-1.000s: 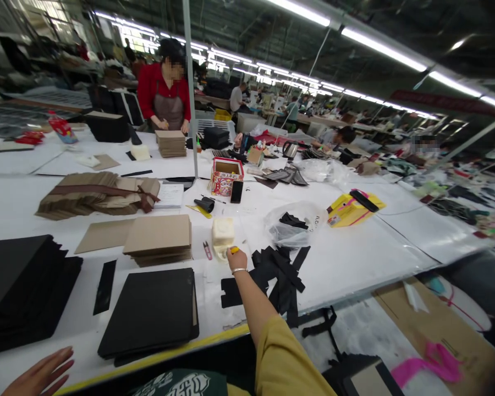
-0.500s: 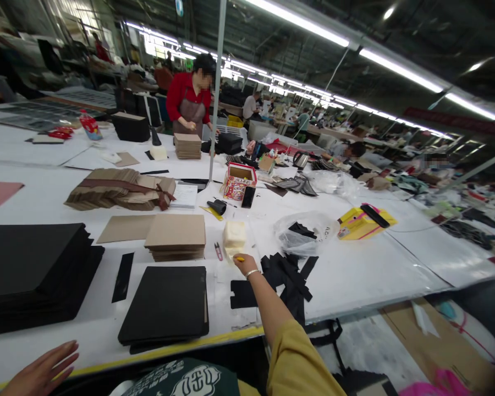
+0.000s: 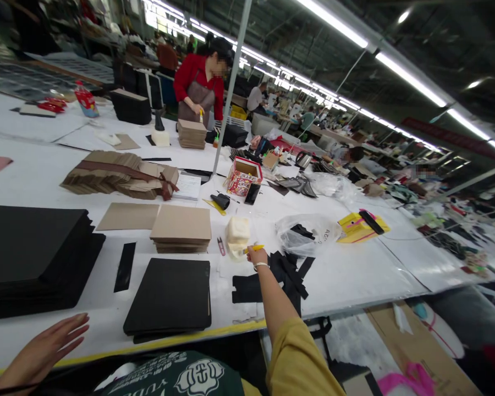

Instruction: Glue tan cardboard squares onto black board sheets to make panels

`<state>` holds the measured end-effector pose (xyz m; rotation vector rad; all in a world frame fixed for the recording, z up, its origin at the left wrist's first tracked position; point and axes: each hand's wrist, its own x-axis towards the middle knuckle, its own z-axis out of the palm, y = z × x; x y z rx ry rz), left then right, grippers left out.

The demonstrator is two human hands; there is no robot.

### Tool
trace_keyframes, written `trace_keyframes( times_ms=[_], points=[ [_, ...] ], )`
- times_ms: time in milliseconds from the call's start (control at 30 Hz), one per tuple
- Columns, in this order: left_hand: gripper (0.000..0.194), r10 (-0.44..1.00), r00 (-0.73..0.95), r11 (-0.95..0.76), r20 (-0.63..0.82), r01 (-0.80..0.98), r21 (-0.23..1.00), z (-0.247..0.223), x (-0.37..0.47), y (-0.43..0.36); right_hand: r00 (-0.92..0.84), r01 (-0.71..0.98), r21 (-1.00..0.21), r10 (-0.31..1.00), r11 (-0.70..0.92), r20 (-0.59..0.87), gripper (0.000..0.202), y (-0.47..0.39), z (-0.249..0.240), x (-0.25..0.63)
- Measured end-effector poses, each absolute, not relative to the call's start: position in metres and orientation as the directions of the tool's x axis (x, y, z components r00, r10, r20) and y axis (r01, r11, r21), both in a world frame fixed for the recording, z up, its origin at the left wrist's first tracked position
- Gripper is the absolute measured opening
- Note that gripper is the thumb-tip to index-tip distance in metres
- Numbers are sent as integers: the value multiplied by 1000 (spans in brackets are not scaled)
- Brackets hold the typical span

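My right hand [image 3: 257,255] is closed around a small brush [image 3: 256,248] with a yellow handle. Its tip points left, at the foot of a cream-coloured block-like glue container [image 3: 238,230]. Left of the container lie pink-handled thread snips [image 3: 221,246]. Black strips [image 3: 286,272] are heaped just right of my right wrist. Over the table's front left edge my left hand [image 3: 51,344] is held open, fingers stretched out, with nothing in it. Nearest to it are a stack of black panels [image 3: 169,294] and a taller black stack [image 3: 33,242].
Grey-brown boards [image 3: 181,223] are stacked behind the black panels. Farther back are a tied bundle of boards [image 3: 115,170], a red patterned box [image 3: 243,176] and a metal pole [image 3: 233,82]. A plastic bag [image 3: 303,234] and a yellow box [image 3: 361,226] stand right. Across the table works a person in red [image 3: 196,82].
My right hand has shifted slightly right and turned, so more of the yellow brush shows. My left hand has risen a little, still open. The view has tilted.
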<state>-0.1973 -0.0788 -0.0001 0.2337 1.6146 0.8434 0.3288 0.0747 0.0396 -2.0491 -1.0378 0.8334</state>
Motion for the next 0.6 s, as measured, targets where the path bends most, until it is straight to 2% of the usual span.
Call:
trace_keyframes(
  times_ms=[200, 300, 367, 433, 500, 600],
  points=[
    [50, 620, -276, 666, -734, -311, 679, 25, -194, -69, 602, 320, -785, 754, -530, -264, 24, 69, 46, 316],
    [52, 671, -288, 655, -683, -201, 728, 38, -189, -60, 602, 343, -770, 755, -538, -260, 20, 66, 63, 313],
    [51, 736, -306, 620, -605, -57, 783, 43, -183, -53, 583, 382, -762, 776, -524, -241, 22, 66, 76, 312],
    [47, 827, -318, 525, -464, 139, 840, 47, -176, -43, 562, 421, -757, 799, -499, -215, 23, 66, 87, 312],
    [41, 929, -270, 342, -255, 355, 870, 51, -164, -29, 548, 450, -752, 814, -482, -193, 24, 67, 95, 311],
    [34, 990, -97, -19, 104, 634, 773, 59, -138, 5, 542, 510, -742, 833, -435, -116, 27, 72, 104, 305]
  ],
)
